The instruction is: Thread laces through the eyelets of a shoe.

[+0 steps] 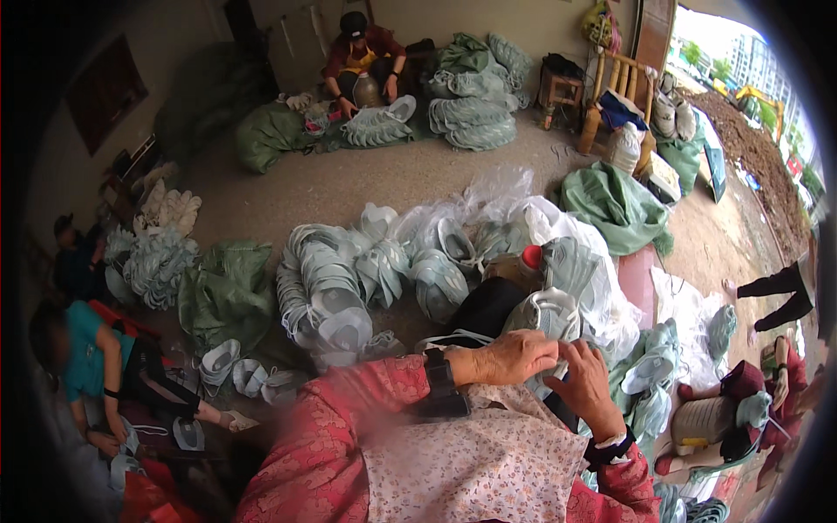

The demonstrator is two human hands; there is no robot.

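Note:
My left hand (510, 357) and my right hand (588, 390) meet at the fingertips just above my lap, over a flowered apron (471, 453). The fingers of both are bent and pressed together; whatever they pinch is too small or hidden to make out. Right beyond the left hand sits a pale shoe upper (547, 312) with a lace or cord on it. Behind it are a black rounded form (484, 305) and a container with a red cap (531, 256). A stack of grey-white shoe uppers (571, 266) leans beside these, on clear plastic.
Several bundles of pale uppers (324, 275) lie on the floor ahead, with green sacks (227, 292) (615, 205) on either side. One person (362, 65) sits at the back, another (105, 357) at the left. At the right stand a bamboo chair (623, 83) and a pale drum (702, 423).

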